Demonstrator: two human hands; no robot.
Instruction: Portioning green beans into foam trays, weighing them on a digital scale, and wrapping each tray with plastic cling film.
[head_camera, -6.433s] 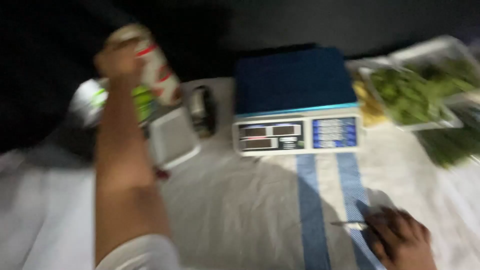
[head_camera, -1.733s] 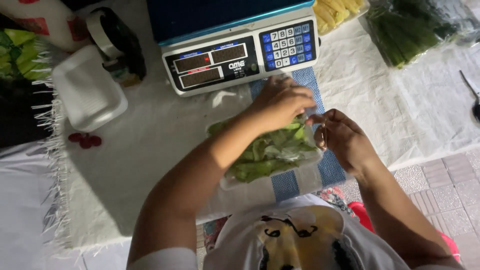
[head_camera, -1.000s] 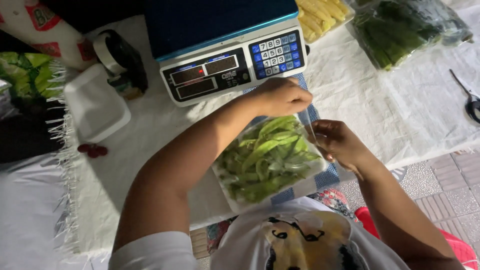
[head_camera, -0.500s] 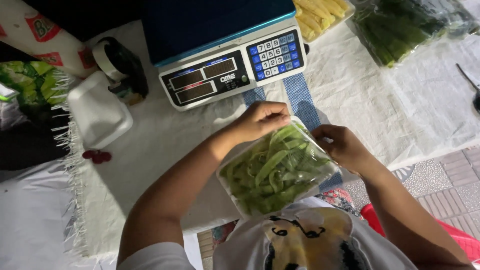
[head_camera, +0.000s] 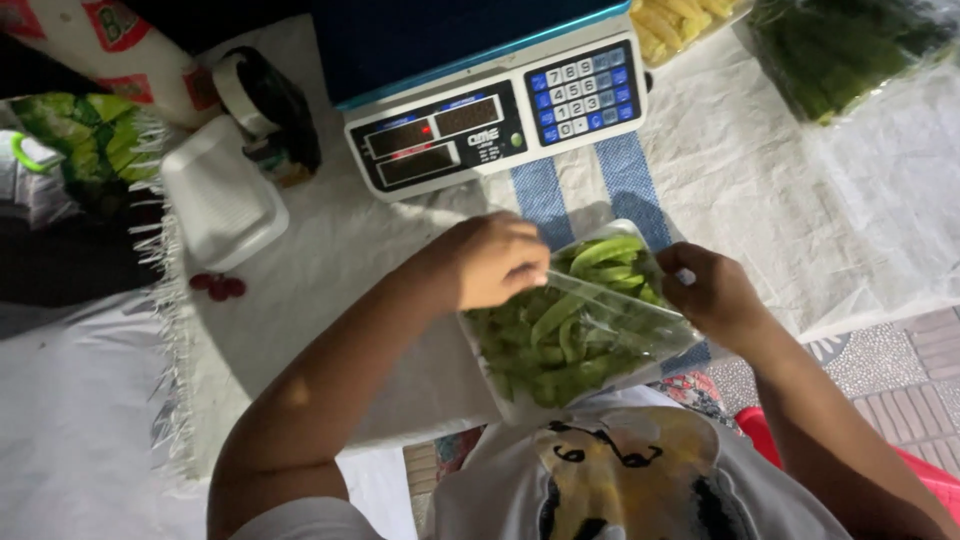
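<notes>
A white foam tray (head_camera: 520, 405) filled with green bean pods (head_camera: 570, 330) is held near the table's front edge, tilted toward me. Clear plastic film (head_camera: 625, 310) stretches across the pods. My left hand (head_camera: 490, 262) grips the film at the tray's upper left corner. My right hand (head_camera: 712, 292) pinches the film at the tray's right side. Both hands sit just in front of the digital weighing scale (head_camera: 495, 115).
An empty white foam tray (head_camera: 220, 200) lies at the left beside a tape dispenser (head_camera: 265, 105). Small red fruits (head_camera: 218, 287) rest on the white cloth (head_camera: 330, 270). Bagged green vegetables (head_camera: 840, 50) and yellow produce (head_camera: 675, 22) sit at the back right.
The tray of pods has tilted and shifted slightly toward me. Both hands have pulled the clear film tighter over it, the left hand drawing back to the left corner.
</notes>
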